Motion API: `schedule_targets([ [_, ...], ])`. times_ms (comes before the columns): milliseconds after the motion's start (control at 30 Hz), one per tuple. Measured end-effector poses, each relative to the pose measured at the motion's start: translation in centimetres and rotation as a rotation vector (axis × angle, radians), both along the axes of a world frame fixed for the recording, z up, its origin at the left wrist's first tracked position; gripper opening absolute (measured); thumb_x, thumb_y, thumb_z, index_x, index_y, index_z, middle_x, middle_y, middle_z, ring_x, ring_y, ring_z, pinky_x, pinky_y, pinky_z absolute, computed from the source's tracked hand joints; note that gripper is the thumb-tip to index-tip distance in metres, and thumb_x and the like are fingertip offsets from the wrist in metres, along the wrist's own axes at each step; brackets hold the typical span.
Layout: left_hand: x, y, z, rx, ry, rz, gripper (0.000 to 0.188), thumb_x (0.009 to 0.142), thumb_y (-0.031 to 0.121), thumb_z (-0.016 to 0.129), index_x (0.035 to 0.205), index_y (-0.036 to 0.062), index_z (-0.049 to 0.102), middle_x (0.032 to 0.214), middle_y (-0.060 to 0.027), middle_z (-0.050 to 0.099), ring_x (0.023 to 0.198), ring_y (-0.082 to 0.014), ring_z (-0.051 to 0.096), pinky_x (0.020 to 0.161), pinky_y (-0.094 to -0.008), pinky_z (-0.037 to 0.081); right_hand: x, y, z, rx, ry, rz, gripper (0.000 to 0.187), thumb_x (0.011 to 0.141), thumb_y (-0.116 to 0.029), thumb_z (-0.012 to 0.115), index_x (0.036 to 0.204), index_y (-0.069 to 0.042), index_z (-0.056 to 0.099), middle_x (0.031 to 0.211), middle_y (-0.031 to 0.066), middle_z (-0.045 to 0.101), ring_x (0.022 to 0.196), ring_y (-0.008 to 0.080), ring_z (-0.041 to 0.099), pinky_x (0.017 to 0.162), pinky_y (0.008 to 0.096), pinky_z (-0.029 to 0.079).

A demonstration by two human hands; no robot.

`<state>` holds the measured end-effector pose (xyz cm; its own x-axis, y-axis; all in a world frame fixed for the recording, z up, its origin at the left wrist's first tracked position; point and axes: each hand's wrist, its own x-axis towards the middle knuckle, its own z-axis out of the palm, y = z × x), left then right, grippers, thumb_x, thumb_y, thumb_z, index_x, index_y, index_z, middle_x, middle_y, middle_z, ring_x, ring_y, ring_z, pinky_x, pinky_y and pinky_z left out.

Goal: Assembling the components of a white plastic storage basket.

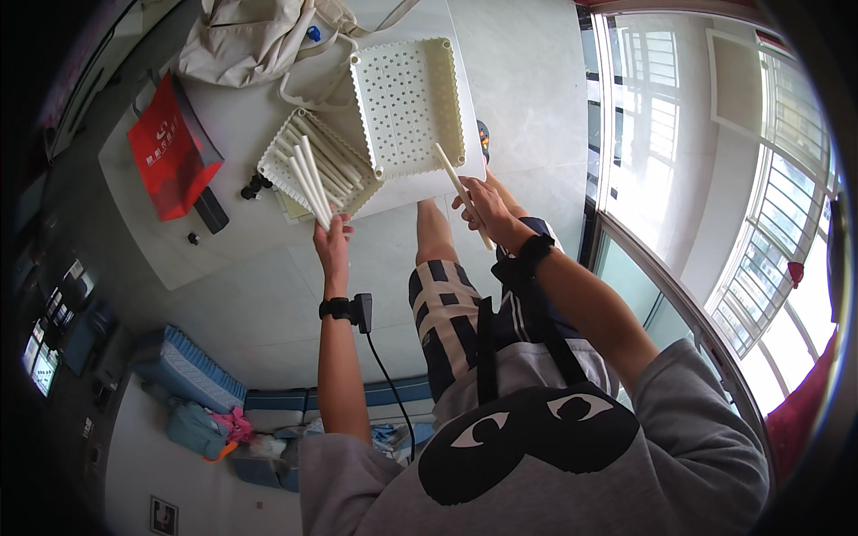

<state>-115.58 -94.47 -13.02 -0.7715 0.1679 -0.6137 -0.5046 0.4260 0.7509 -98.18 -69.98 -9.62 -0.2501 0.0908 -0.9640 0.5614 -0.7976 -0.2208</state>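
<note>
My left hand (333, 234) is closed round the lower ends of several slim cream-white tubes (310, 177), which fan out away from me. Beneath them, a cream perforated plastic tray (364, 198) holds more such tubes (332, 150) lying side by side. My right hand (485, 213) grips a single cream-white tube (451, 171) near its middle, tilted with its far end up to the left. That end overlaps the near right corner of a larger, shallow cream tray (456, 107) with a scalloped rim and a dotted, perforated base.
On the white table (179, 259) stand a red paper bag (170, 152), a beige cloth bag (246, 45) with straps and a dark box-like object (212, 211). Small black pieces (255, 187) lie near the tubes. A black cable (391, 384) hangs from my left wrist device.
</note>
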Motion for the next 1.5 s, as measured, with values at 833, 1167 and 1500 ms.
schedule_targets([
  [833,6.7,2.8,5.6,-0.286,-0.493,-0.323,0.033,0.093,0.035,0.048,0.091,0.0017,0.052,0.058,-0.002,0.049,0.036,-0.0081,0.041,0.031,-0.0243,0.032,7.0,3.3,-2.3,0.108,-0.021,0.228,0.025,0.094,-0.027,0.048,0.104,-0.005,0.046,0.08,0.0111,0.067,0.051,0.0149,0.059,0.039,0.0254,0.042],
  [1167,4.7,4.1,6.3,-0.24,-0.652,-0.275,0.036,0.092,0.031,0.051,0.109,-0.0003,0.054,0.06,-0.0035,0.049,0.041,-0.0098,0.042,0.037,-0.0258,0.036,5.2,3.6,-0.8,0.292,-0.107,0.395,0.033,0.086,-0.018,0.053,0.114,-0.001,0.047,0.072,0.0055,0.06,0.048,0.0113,0.05,0.038,0.0267,0.042],
  [1500,2.3,5.8,7.3,-0.196,-0.702,-0.315,0.036,0.092,0.029,0.05,0.107,-0.0026,0.057,0.059,-0.0052,0.053,0.043,-0.0121,0.047,0.04,-0.0273,0.038,4.8,2.3,0.2,0.479,-0.017,0.579,0.03,0.09,-0.015,0.05,0.114,0.003,0.045,0.07,0.0121,0.06,0.047,0.0188,0.058,0.039,0.0321,0.046],
])
